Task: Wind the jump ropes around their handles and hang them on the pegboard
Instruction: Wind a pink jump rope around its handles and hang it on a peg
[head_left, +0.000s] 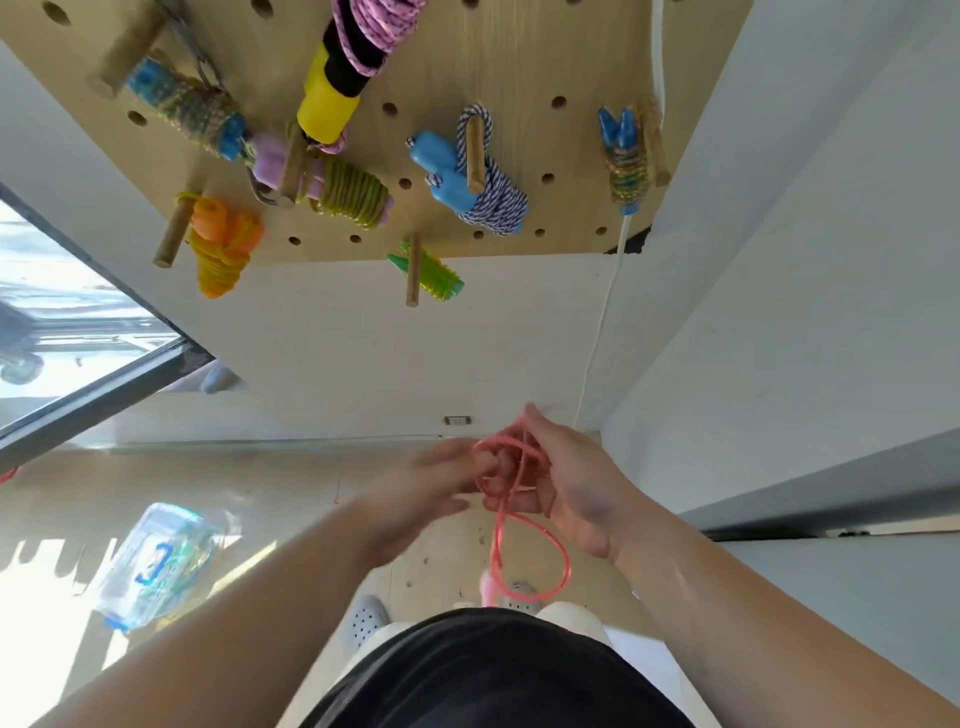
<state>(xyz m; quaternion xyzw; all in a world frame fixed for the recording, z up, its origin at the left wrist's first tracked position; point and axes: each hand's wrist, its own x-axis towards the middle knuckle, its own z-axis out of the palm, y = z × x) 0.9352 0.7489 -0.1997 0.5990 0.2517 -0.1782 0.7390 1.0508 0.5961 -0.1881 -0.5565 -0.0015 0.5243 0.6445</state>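
Note:
A pink jump rope (506, 525) is bunched between both hands in front of my chest, with a long loop hanging down toward my feet. My right hand (566, 483) grips the wound part of the rope; the handles are hidden inside the hands. My left hand (426, 488) is blurred and pinches a strand of the same rope at the bundle's left side. Above on the wall, the wooden pegboard (519, 52) carries several wound ropes on pegs: an orange one (221, 244), a blue-and-white one (478, 176), a green one (431, 273).
A clear plastic bin (156, 564) with a blue marking lies on the floor at the left. A glass door with a dark frame (104, 395) fills the far left. A white cable (602, 322) runs down the wall; a grey wall (805, 312) stands close at the right.

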